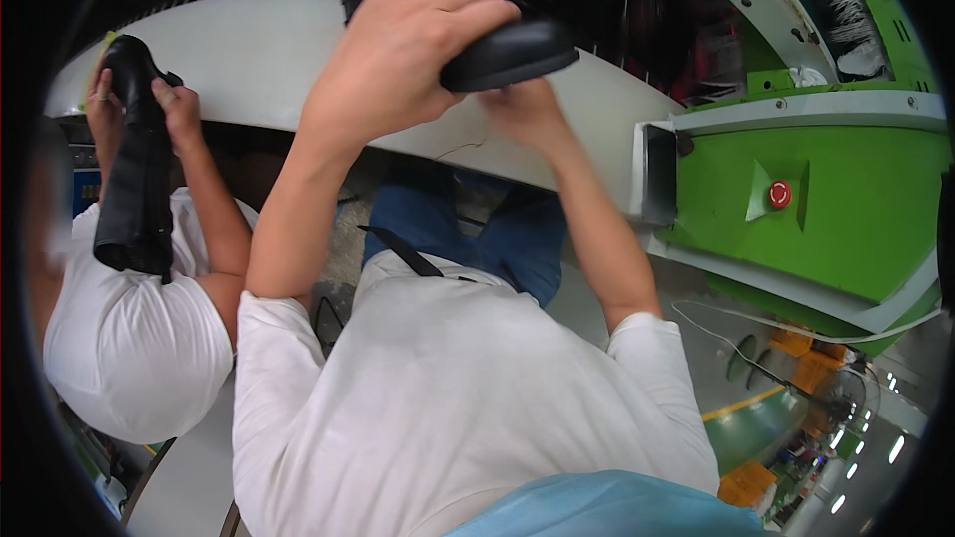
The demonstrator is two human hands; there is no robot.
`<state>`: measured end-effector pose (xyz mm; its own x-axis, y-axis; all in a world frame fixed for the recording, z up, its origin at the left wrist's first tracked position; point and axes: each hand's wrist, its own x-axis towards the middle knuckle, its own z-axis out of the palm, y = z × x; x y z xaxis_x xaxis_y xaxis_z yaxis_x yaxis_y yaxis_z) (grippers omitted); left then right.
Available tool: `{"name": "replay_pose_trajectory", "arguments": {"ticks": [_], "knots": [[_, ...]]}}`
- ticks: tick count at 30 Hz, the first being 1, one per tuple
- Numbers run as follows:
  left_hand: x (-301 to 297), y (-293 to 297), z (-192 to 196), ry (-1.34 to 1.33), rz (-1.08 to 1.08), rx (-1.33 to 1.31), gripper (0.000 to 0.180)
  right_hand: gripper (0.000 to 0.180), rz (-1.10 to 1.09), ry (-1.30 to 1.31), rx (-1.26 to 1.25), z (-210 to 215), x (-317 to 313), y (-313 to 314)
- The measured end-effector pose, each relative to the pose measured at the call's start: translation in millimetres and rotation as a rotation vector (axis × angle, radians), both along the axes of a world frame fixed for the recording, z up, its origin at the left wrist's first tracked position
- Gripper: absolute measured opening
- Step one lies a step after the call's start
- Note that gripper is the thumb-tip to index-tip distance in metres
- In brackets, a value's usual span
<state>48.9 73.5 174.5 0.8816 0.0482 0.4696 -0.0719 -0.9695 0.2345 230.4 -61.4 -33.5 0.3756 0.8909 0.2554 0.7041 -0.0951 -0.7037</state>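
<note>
Black boot [519, 50] wants firm steadying at the foot, which the left hand [403, 45] clasps; the right hand [524, 111] blurs beneath the toe, its grip I cannot tell.

Both bare forearms [311, 194] reach forward; the bare left hand [413, 40] grips, one finger raised; the bare right hand [524, 111], blurred, is partly hidden from me.

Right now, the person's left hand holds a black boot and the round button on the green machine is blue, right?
Not quite: the round button on the green machine is red, as the head view shows. The left hand does hold a black boot.
</note>
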Motion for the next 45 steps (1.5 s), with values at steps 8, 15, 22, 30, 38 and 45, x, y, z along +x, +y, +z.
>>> {"name": "replay_pose_trajectory", "arguments": {"ticks": [8, 15, 22, 30, 38, 45], "knots": [[60, -23, -125, 0.182, -0.400, -0.082, 0.050, 0.035, -0.092, 1.179, 0.540, 118, 40, -143], [62, -44, -117, 0.124, -0.411, -0.165, 0.075, 0.032, 0.403, 1.499, 0.537, 123, 48, -111], [51, -49, -123, 0.078, -0.325, -0.167, 0.076, 0.036, 0.275, 1.562, 0.514, 101, 9, -55], [53, -45, -128, 0.091, -0.302, -0.150, 0.090, 0.060, 0.288, 1.553, 0.503, 95, 15, -50], [59, -42, -132, 0.138, -0.314, -0.212, 0.102, 0.058, -0.011, 1.473, 0.617, 93, -16, -34], [62, -40, -130, 0.191, -0.360, -0.260, 0.093, 0.061, 0.122, 1.661, 0.386, 98, 7, -40]]}}
